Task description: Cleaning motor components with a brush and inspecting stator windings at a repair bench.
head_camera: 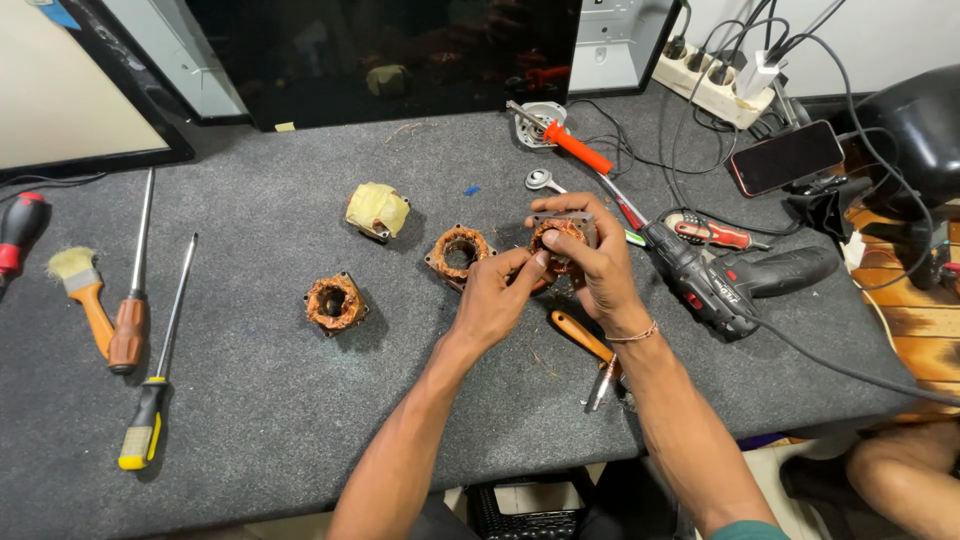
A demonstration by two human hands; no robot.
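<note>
My right hand (pixel 592 262) holds a small motor stator (pixel 560 233) with copper windings, lifted above the grey bench. My left hand (pixel 497 292) pinches at the stator's near edge, fingertips touching it. Just left of the hands a second copper-wound stator (pixel 459 252) lies on the bench. A third stator (pixel 335 303) sits further left. A coil wrapped in yellow tape (pixel 377 210) lies behind them.
A cordless drill (pixel 735 277) and a phone (pixel 786 157) lie at the right, with cables and a power strip (pixel 712 88) behind. Orange-handled screwdrivers (pixel 580 336) (pixel 577 148) lie near my hands. At left lie screwdrivers (pixel 128 330) (pixel 148 420) and a brush (pixel 82 285). A dark monitor (pixel 400 50) stands behind.
</note>
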